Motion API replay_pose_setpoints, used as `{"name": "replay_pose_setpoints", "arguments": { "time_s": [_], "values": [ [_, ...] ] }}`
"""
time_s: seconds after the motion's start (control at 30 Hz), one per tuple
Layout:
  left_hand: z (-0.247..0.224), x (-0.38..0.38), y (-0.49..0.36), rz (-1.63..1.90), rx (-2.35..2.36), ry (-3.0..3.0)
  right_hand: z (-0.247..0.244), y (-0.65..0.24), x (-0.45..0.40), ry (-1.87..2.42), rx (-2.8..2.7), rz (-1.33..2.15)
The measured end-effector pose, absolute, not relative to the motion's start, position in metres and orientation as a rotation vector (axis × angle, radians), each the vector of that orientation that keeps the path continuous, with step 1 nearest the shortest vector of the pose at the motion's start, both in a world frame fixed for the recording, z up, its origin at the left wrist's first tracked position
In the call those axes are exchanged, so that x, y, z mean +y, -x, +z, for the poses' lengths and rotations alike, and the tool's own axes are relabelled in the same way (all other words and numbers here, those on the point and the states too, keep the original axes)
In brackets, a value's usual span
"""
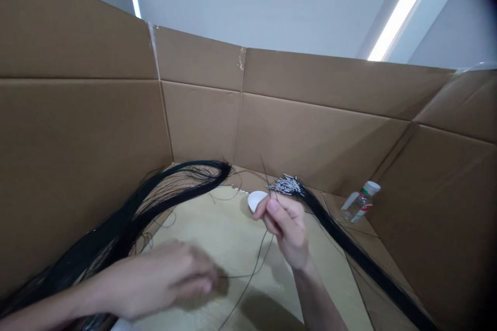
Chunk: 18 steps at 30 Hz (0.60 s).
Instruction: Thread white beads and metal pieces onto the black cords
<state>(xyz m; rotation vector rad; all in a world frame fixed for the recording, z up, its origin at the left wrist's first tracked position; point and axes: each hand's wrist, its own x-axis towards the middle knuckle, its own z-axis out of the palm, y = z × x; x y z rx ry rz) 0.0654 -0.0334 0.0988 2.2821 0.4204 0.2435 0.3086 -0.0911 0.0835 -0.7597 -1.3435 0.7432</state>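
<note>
My right hand (285, 222) is raised near the middle, thumb and forefinger pinched on a thin dark strand (264, 165) whose end sticks up above the fingertips. Below it the strand hangs in a loop over the pale board (217, 222). My left hand (178, 279) is lower left, blurred by motion, its fingers drawn together; a thin strand runs right from its fingertips, and its exact grip is hard to see. Behind my right hand lies a bundle of black hair (337, 232) with whitish tips (287, 185). Another long black bundle (166, 204) curves along the left side.
A small white dish (257, 200) sits just behind my right hand. A clear bottle with a white cap (361, 202) stands at the right. Tall cardboard walls (310, 134) enclose the board at the left, back and right.
</note>
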Motion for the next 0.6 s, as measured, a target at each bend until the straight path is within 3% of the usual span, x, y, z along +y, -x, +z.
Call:
{"name": "replay_pose_setpoints", "arguments": {
  "time_s": [0.23,0.6],
  "values": [
    [0.137,-0.007,-0.113,1.063,0.437,-1.749,0.065,-0.292,-0.110,0.848,-1.426,0.789],
    [0.125,-0.024,-0.137,1.309,0.240,-1.502,0.052,-0.289,-0.112,0.779,-1.357,0.791]
  ]
}}
